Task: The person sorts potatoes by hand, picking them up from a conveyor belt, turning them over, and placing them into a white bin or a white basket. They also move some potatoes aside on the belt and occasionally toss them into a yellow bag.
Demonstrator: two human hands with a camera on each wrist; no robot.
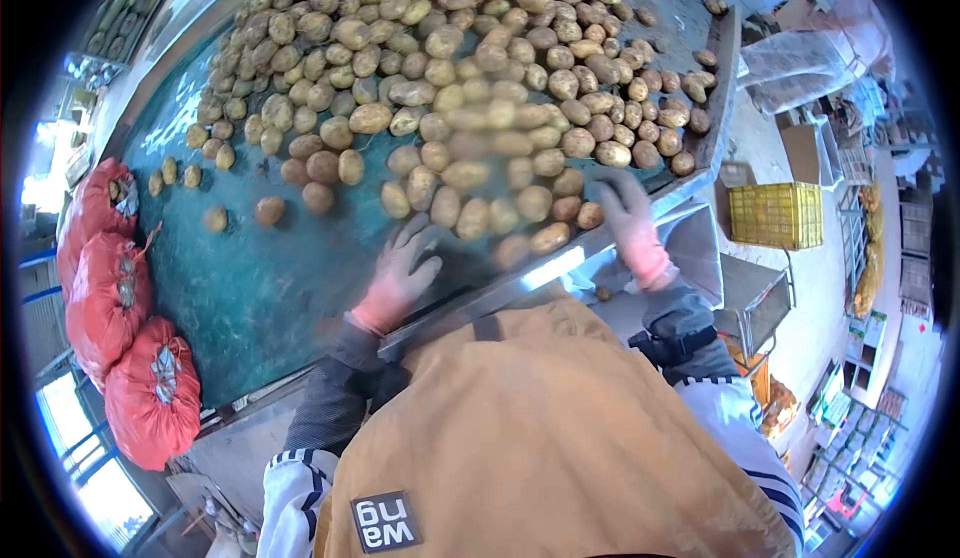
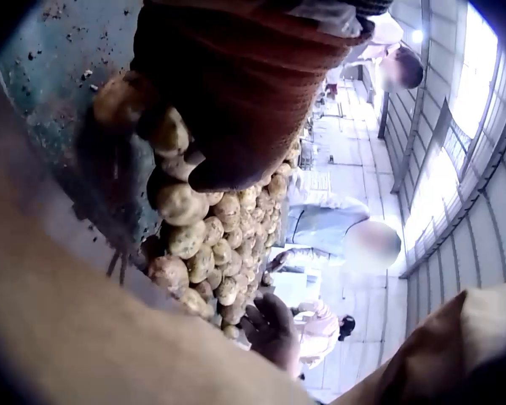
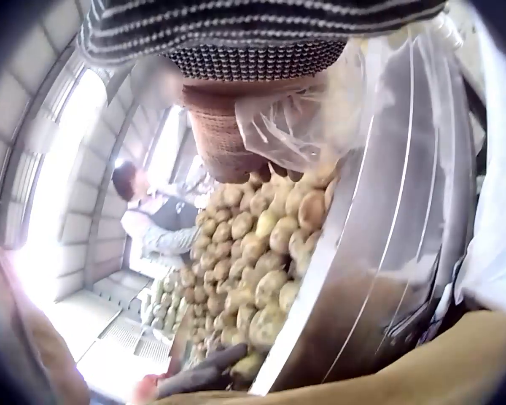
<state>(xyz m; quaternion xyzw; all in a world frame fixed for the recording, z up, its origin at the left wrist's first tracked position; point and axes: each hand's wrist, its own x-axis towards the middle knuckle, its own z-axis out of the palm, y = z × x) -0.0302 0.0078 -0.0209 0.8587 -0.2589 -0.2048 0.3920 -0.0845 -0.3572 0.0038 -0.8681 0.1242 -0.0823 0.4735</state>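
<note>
A large heap of potatoes (image 1: 390, 48) covers the far part of a green-topped sorting table (image 1: 250, 288). My left hand (image 1: 400, 270), in a grey and pink glove, lies low over the near side with its fingers spread toward the closest potatoes. In the left wrist view, the same hand (image 2: 236, 93) looms dark beside a loose potato (image 2: 122, 99). At the table's front right stands my right hand (image 1: 632, 226), its fingers extended at the heap's edge. The right wrist view has that gloved hand (image 3: 223, 135) above the potatoes, fingertips partly hidden by clear plastic.
Red mesh sacks (image 1: 150, 388) line the table's left end. A metal rim (image 1: 555, 268) runs along the front. To the right are a yellow crate (image 1: 775, 215) and a grey cart (image 1: 750, 303). Another person (image 3: 152, 219) stands across the heap.
</note>
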